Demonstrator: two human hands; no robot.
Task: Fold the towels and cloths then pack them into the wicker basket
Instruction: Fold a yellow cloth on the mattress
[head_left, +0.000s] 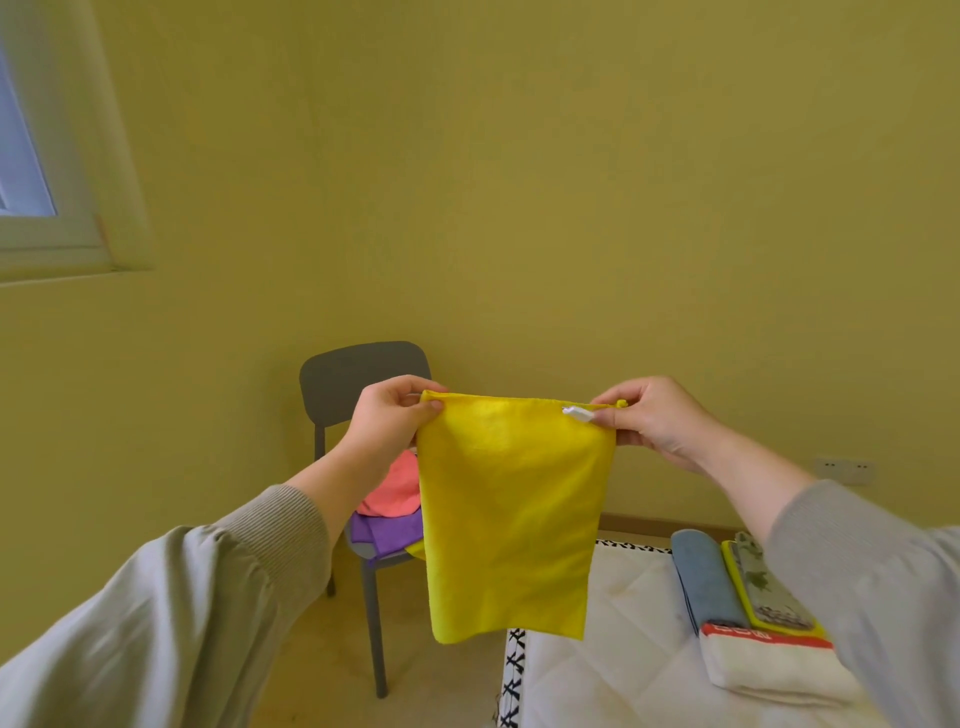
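The person is holding the yellow cloth (509, 519) up in the centre of the frame. It is hanging flat, with its long axis running straight down and its shorter top edge stretching level between the two hands. The left hand (392, 421) is pinching the upper left corner of the cloth, and the right hand (657, 423) is pinching the upper right corner, just beside a small white tag (577, 413). Both forearms are reaching forward and upward from the lower corners of the frame with the wrists at about the same height, so neither hand is sitting nearer the cloth than the other (each is keeping one corner). The coming fold is probably turning on that level top edge, since carrying one corner across to the other would halve the width. The white quilted mattress (623, 675), carrying a folded blue towel (704, 582) among others, is lying below and to the right of the hanging cloth. The wicker basket is not showing anywhere in the frame.
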